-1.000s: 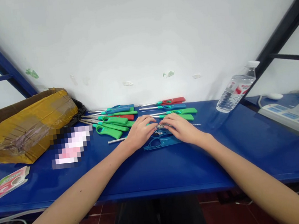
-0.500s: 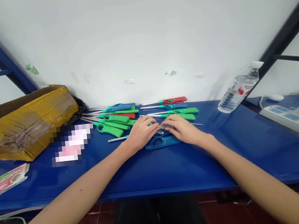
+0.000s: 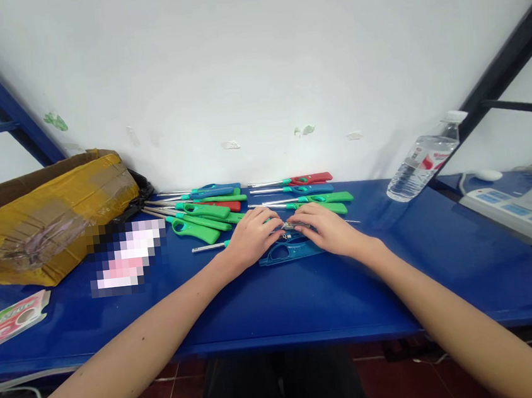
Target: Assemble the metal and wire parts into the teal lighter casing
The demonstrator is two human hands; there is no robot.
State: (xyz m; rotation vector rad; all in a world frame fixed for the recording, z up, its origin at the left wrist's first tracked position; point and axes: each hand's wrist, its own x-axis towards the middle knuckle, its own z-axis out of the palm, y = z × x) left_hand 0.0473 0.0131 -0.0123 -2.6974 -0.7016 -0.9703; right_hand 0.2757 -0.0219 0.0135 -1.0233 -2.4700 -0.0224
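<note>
My left hand [image 3: 253, 237] and my right hand [image 3: 324, 231] meet at the middle of the blue table, fingertips together on a small metal lighter part [image 3: 289, 225]. Just below them lies an open blue plastic lighter shell [image 3: 284, 254], partly covered by my fingers. Left of my left hand are several long-nosed utility lighters with green handles [image 3: 193, 227], some with red or blue handles. More lie beyond my right hand, including a red one [image 3: 311, 178]. A steel lighter nozzle with a teal collar [image 3: 209, 247] points left, close to my left hand.
The glossy blue table [image 3: 334, 306] ends at a front edge close to my body. A taped cardboard box [image 3: 50, 221], a pixelated pink-and-white object [image 3: 127, 258] and a small printed packet [image 3: 15, 319] are on the left. A water bottle [image 3: 424, 166] and a power strip [image 3: 510, 214] are on the right.
My hands stay over the blue shell with only slight finger movement. The whole view has shifted a little as my head moved.
</note>
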